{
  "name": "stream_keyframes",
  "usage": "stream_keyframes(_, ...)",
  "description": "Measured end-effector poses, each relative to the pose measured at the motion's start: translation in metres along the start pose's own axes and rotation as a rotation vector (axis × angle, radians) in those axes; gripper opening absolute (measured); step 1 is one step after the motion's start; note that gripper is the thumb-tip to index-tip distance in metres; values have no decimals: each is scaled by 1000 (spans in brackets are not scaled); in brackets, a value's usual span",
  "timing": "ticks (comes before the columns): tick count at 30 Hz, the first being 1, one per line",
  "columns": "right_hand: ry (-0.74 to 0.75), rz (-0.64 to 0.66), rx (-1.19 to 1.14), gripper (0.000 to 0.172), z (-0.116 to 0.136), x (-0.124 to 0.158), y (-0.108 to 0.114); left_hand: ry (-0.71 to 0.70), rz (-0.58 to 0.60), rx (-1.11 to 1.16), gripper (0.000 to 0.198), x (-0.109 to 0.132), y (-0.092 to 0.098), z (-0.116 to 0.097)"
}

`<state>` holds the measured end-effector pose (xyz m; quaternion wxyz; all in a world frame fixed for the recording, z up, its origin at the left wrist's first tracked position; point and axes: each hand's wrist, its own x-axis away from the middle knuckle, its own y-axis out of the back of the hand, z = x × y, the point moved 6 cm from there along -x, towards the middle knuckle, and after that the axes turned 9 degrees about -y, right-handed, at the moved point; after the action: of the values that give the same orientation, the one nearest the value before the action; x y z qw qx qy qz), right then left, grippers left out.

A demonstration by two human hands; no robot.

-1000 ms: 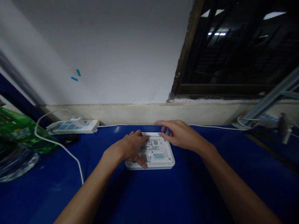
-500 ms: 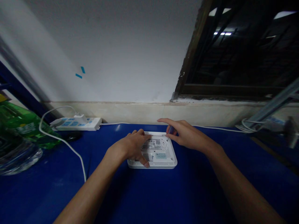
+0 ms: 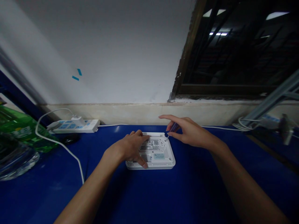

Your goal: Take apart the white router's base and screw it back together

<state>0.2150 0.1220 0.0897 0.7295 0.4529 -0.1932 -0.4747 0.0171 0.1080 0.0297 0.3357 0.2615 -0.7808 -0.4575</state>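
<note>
A white router [image 3: 161, 162] lies underside up on the blue table, showing vent holes, a printed label and a pale green sticker. My left hand [image 3: 132, 147] grips its left part, thumb near the front edge and fingers spread towards the back edge. Between the thumb and bent fingers of my right hand [image 3: 187, 132] is a small screwdriver [image 3: 173, 127] with a purplish handle. Its thin shaft slants down to the recessed hole at the router's back right corner. My right index finger points out to the left above it.
A white power strip [image 3: 90, 126] with a plugged-in adapter sits against the wall, its white cable [image 3: 70, 147] looping forward. Beside it are a dark mouse-like object [image 3: 70, 138], a green bottle [image 3: 23, 129] and a clear bottle [image 3: 20, 160]. Coiled cable [image 3: 245, 123] lies at the right by a metal post.
My right hand has lifted slightly and tilted, so the screwdriver's shaft now shows at the corner hole. My left hand keeps its hold on the router. The view has shifted a little.
</note>
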Motion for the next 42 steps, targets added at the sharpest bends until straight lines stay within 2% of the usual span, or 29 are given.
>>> stream_keyframes(7, -5, -44, -15, 65, 1, 2, 12, -5, -23, -3, 116, 0, 0, 0)
stream_keyframes(15, 22, 26, 23, 61, -5, -4, -16, -10, -26, -8, 115, 0, 2, -2)
stream_keyframes(19, 31, 30, 25, 61, -6, -5, -19, -9, -26, 5, 115, 1, 2, -2)
stream_keyframes(30, 24, -30, 43, 58, 4, -1, 3, -9, -20, -6, 114, 0, 1, -1)
stream_keyframes(37, 10, -70, 62, 59, 2, 2, 15, -26, -37, -12, 113, 0, 0, 3)
stream_keyframes(42, -3, -93, 69, 60, 0, 7, 28, -120, -146, 18, 102, 1, 9, -9)
